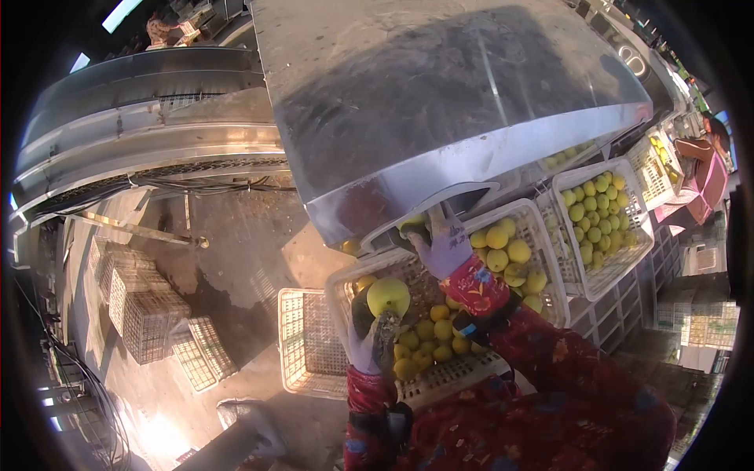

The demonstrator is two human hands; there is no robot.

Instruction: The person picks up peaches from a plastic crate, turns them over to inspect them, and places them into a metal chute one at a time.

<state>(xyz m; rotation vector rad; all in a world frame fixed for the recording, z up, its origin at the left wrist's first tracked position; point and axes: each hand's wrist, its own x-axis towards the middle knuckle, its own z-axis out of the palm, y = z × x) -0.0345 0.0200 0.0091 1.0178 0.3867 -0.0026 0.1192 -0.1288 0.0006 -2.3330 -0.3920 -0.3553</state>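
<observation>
Over a white crate (463, 382) partly filled with yellow-green fruit, my gloved left hand (372, 334) holds a large pale green fruit (389, 298). The fingers are around its lower side. My gloved right hand (442, 245) reaches up to the opening under the metal machine's edge, its fingers touching a green fruit (414, 225). Part of that fruit is hidden by the hand. Both sleeves are red with a flower pattern. More yellow fruit (496, 237) fills a second crate just right of my right hand.
A large metal machine (440, 86) stands ahead. Further right are a crate of green fruit (594, 212) and a person in pink (707, 177). An open crate (314, 337) stands at the left, with stacked crates (145, 314) on the floor beyond. Another person (159, 30) is far back left.
</observation>
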